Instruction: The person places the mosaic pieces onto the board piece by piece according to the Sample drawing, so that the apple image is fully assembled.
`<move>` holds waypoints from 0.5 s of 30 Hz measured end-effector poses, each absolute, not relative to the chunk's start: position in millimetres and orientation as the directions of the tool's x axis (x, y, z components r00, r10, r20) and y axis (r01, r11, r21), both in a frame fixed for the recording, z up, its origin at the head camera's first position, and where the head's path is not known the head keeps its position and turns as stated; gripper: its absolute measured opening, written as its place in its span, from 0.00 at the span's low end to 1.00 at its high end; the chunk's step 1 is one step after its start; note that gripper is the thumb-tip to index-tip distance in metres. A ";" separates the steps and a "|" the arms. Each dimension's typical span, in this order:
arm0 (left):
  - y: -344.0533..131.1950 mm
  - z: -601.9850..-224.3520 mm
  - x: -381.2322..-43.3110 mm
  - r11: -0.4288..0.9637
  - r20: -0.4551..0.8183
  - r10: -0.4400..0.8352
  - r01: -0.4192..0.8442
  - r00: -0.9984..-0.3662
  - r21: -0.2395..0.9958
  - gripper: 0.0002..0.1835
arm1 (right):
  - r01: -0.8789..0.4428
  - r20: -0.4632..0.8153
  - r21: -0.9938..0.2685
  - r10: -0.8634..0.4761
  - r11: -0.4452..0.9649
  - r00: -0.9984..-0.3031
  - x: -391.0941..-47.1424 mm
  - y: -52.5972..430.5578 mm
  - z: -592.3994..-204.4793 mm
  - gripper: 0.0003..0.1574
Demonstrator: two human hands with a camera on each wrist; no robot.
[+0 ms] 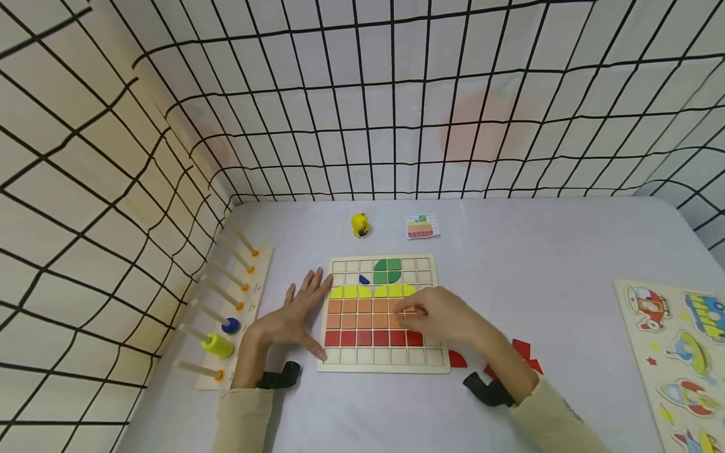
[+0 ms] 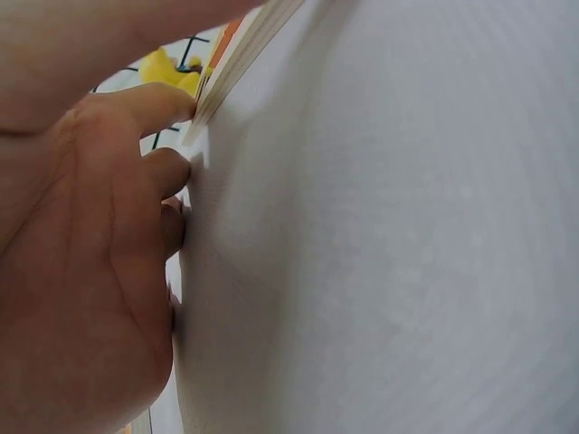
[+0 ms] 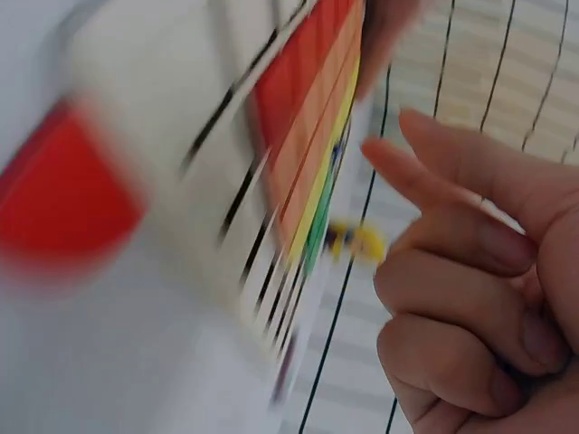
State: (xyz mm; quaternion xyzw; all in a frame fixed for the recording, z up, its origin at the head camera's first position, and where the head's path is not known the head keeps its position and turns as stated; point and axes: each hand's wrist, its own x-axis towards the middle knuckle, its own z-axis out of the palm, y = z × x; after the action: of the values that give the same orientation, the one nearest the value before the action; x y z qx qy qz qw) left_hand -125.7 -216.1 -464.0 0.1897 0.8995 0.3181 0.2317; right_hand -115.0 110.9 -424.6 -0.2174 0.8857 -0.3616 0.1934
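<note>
A pale wooden grid board (image 1: 382, 357) lies in front of me, with green, yellow, orange and red tiles in rows and one small blue piece (image 1: 364, 279). My left hand (image 1: 287, 324) is spread at the board's left side, index fingertip and thumb touching its edge; the wrist view shows a finger (image 2: 163, 104) against that edge. Over the right part of the orange rows is my right hand (image 1: 444, 314). In its wrist view the index finger and thumb (image 3: 479, 163) stretch out with a gap between them, the other fingers curled, nothing visible in the hand.
Red tiles (image 1: 520, 348) lie partly under my right forearm, and a rounded red piece (image 1: 456, 359) sits by the board's corner. A pegged board (image 1: 262, 277) stands left, a picture puzzle (image 1: 640, 327) right. Behind are a yellow duck (image 1: 359, 224), a pattern card (image 1: 421, 226) and black netting.
</note>
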 end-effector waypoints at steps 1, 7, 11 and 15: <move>-216.5 -463.9 -125.6 0.726 -0.295 0.489 0.196 -0.821 0.659 0.81 | -0.229 -0.198 -0.730 -0.520 0.644 -0.831 -115.9 121.9 -424.5 0.16; -217.6 -463.5 -125.2 0.728 -0.293 0.493 0.204 -0.819 0.654 0.82 | -0.171 -0.263 -0.730 -0.502 0.662 -0.824 -120.0 175.4 -429.7 0.16; -217.1 -464.2 -125.6 0.717 -0.279 0.498 0.208 -0.821 0.666 0.81 | -0.147 -0.286 -0.721 -0.484 0.677 -0.827 -121.4 195.7 -434.1 0.15; -216.3 -465.8 -125.8 0.713 -0.275 0.498 0.208 -0.822 0.670 0.81 | -0.108 -0.339 -0.728 -0.492 0.677 -0.802 -119.7 201.5 -440.4 0.13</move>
State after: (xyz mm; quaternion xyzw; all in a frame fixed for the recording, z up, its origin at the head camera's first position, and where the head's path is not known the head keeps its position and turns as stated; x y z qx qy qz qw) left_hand -125.8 -216.3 -465.8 0.1967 0.8978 0.3241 0.2240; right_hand -119.7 201.5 -440.4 -0.1712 0.8766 -0.3639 0.2643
